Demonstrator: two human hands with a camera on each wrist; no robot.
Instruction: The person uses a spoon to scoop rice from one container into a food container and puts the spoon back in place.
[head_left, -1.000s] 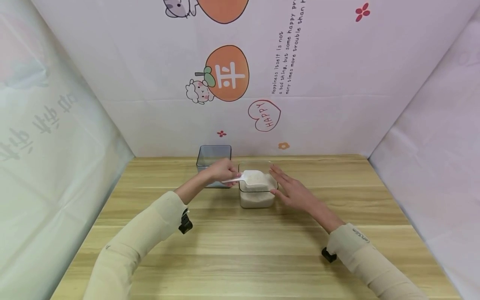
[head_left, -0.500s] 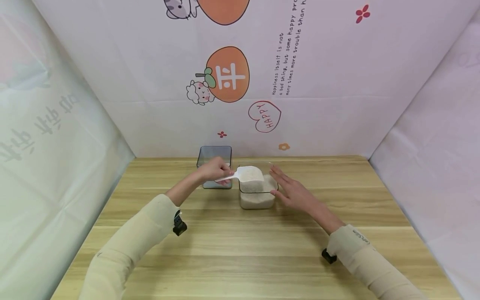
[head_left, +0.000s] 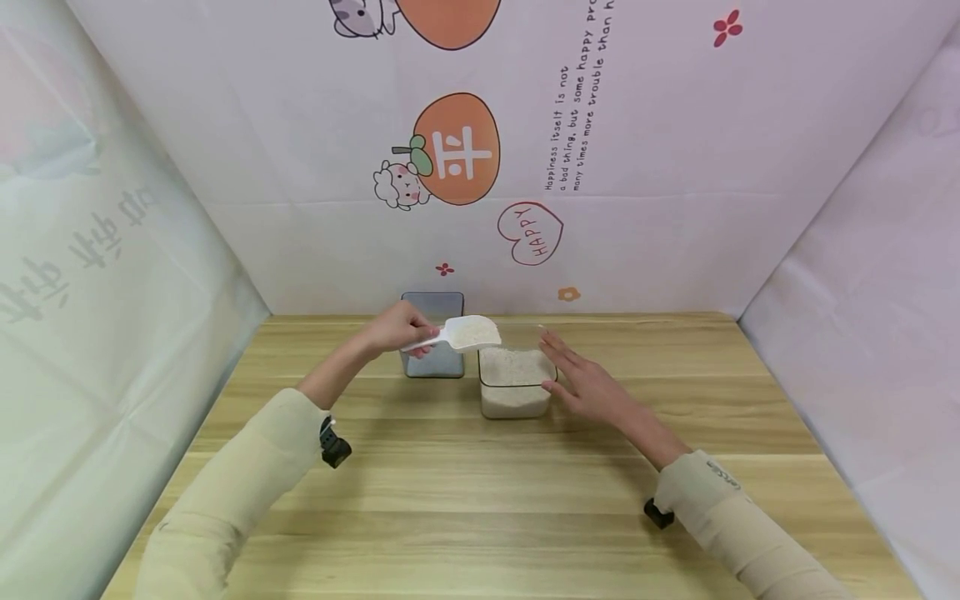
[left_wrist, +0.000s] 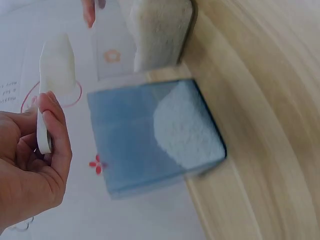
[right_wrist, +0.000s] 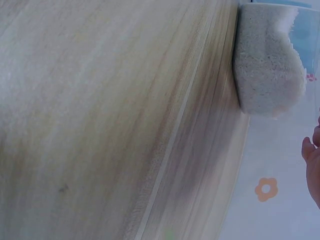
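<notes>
My left hand [head_left: 399,327] grips the handle of a white scoop [left_wrist: 57,62]. Fine white grains, rice-like in look, lie heaped in the scoop, which is held nearly level above the gap between two containers. To the right is a clear square container [head_left: 486,402] well filled with the same grains. Below my left hand stands a bluish see-through container [left_wrist: 125,145]; the left wrist view shows a smaller pile of white grains in its bottom. My right hand [head_left: 588,386] lies with fingers extended along the clear container's right side, fingertips at its rim.
Both containers stand at the back of a wooden table [head_left: 480,500], close to a printed white back wall [head_left: 645,233]. White sheet walls rise at left and right. A dark camera [head_left: 335,451] is strapped at the left wrist, another [head_left: 658,512] at the right.
My left hand has lifted the loaded scoop up out of the clear container and carried it left toward the bluish one. The right hand has stayed in place.
</notes>
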